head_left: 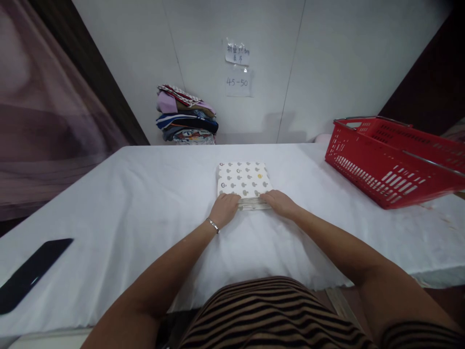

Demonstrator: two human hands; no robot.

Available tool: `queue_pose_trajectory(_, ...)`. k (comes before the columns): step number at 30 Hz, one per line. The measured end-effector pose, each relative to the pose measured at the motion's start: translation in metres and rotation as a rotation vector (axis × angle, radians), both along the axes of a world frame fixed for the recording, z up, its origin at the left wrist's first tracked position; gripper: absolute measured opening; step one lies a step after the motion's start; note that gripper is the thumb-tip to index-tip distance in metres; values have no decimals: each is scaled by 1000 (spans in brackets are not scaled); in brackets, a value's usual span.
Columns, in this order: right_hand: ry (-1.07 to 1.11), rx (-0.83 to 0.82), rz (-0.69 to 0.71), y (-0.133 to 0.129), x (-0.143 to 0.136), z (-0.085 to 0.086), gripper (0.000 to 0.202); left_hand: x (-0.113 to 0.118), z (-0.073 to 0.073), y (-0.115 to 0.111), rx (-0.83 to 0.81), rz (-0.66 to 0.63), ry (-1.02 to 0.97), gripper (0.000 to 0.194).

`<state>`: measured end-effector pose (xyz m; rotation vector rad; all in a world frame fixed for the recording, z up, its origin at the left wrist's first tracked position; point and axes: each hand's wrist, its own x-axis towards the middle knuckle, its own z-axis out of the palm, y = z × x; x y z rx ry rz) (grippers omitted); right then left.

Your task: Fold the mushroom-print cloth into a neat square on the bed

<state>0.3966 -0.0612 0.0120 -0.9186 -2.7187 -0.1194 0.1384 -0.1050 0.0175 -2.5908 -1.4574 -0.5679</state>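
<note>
In the head view, the near corners of a squarish white folded cloth with grey motifs [244, 178] are held by the left hand [225, 207] and right hand [280, 202], just before them on the white-draped bench [145, 203]; a red perforated plastic basket [363, 151] is set to their right, a flat black rectangular object [34, 271] to their left

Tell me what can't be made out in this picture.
Head view:
Folded cloth: near corners hidden by left hand and right hand.
Red basket: floor hidden by its near wall.
Black flat object: left end cut off by picture edge.
Upper note: blurred writing.
</note>
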Motion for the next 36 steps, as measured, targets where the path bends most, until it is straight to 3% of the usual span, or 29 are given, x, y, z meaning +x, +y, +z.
queue_pose_trajectory(9, -15, -3, -15, -2, -1, 2, 39, -17, -4, -5, 56, 72, -179, 39)
queue_pose_trajectory(13, 10, 32, 2, -1, -1, -1, 39, -31, -4, -7, 51, 77, -255, 30)
queue_pose_trajectory(18, 10, 81, 32, 0, 0, -6, 37, -42, -1, -4, -9, -23, -332, 18)
queue_pose_trajectory(23, -17, 64, 7, -9, -4, 7, 37, -46, 1, 3, -53, -28, -392, 19)
queue_pose_trajectory(29, 84, -35, -12, -23, -39, 25, 30, -46, -2, 5, -61, -31, -423, 19)
queue_pose_trajectory(36, 110, -142, -19, -16, -94, 23, 24, -46, -5, 2, -40, 12, -422, 23)
